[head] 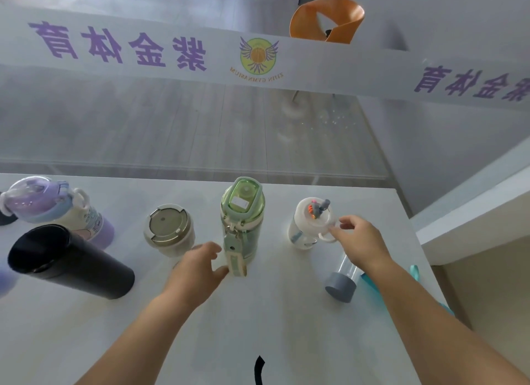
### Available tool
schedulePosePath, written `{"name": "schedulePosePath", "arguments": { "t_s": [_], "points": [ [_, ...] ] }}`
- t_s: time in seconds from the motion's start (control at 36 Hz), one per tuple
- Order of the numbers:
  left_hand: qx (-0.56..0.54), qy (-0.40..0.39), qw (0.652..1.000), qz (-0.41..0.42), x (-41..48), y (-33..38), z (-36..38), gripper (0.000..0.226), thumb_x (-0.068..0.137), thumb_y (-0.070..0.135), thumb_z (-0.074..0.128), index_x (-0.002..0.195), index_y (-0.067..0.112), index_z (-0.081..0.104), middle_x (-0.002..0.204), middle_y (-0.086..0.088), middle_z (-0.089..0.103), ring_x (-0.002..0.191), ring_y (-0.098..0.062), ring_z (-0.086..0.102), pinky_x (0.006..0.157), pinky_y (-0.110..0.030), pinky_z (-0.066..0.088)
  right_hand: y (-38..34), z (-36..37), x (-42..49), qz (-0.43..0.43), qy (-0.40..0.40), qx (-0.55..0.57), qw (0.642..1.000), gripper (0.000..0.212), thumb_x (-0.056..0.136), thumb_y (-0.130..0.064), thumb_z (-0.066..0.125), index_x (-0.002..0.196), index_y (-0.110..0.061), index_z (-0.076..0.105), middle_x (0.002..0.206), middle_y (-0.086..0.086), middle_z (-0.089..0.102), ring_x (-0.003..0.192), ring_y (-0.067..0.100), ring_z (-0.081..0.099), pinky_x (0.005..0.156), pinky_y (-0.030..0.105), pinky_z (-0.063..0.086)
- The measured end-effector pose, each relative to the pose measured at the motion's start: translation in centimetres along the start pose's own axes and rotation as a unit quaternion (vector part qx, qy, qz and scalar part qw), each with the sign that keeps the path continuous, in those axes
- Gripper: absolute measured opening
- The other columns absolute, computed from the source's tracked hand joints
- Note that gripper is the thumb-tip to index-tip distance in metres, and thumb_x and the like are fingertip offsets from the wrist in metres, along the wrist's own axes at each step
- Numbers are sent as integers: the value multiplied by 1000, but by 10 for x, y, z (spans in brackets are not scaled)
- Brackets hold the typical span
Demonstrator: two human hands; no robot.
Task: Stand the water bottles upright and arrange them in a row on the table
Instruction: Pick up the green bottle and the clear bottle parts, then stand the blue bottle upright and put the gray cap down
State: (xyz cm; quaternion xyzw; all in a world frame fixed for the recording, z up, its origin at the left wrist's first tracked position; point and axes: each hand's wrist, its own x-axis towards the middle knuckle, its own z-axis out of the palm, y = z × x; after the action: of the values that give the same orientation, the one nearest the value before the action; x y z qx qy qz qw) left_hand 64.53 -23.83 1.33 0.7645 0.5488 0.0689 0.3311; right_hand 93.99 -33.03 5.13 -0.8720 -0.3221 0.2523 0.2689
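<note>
Several bottles stand upright on the white table [286,313]: a purple-lidded bottle [54,207] at far left, a black tumbler [68,261] in front of it, a short cream cup [169,230], a tall green bottle [242,212] with a hanging strap, and a clear white-lidded bottle [309,221]. A clear bottle with a grey cap [342,278] lies on its side at the right, partly under my right arm. My left hand [198,267] hovers open beside the green bottle's strap. My right hand [358,241] touches the white-lidded bottle's handle with its fingertips.
A glass partition with a white banner [172,49] runs behind the table's far edge. An orange chair [324,20] stands beyond it. A teal strap [414,273] lies near the table's right edge, beside a white ledge [473,212]. A black cord [259,370] shows at the bottom.
</note>
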Motion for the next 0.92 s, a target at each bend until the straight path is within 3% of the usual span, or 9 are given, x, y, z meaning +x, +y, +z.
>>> {"name": "schedulePosePath", "arguments": {
  "t_s": [0.17,0.33,0.5,0.72,0.92],
  "points": [
    [79,-74,993,-35,-15,1,16,44,77,54,62,113,29,53,110,8,59,95,-13,54,75,-26,41,16,-26,-23,-61,-2,-64,996,30,87,-31,62,109,-11,63,101,4,67,89,21,60,85,36,50],
    [84,-87,992,-41,-24,26,44,45,78,54,60,115,28,52,111,8,59,86,-11,52,71,-26,42,49,-49,-37,-72,-36,-86,993,25,87,-31,62,106,-15,63,97,-1,66,85,18,61,81,36,50],
    [73,-97,992,-35,-27,74,86,44,79,51,61,115,28,52,112,7,59,89,-11,53,74,-26,42,100,-79,-34,-81,-65,-129,986,25,88,-37,60,107,-22,62,99,-7,65,83,11,59,75,31,48],
    [52,-99,994,-9,-28,144,149,62,77,58,59,128,30,39,127,5,51,106,-17,55,78,-30,45,171,-118,-23,-88,-88,-184,975,39,88,-41,58,122,-23,53,119,-6,58,106,13,52,87,31,46],
    [7,-76,997,-21,-28,184,197,78,72,59,64,134,31,27,130,-3,46,111,-22,51,87,-35,44,219,-134,-21,-106,-112,-231,961,68,79,-53,62,135,-25,38,135,-4,46,123,19,38,100,36,39]
  ]
}}
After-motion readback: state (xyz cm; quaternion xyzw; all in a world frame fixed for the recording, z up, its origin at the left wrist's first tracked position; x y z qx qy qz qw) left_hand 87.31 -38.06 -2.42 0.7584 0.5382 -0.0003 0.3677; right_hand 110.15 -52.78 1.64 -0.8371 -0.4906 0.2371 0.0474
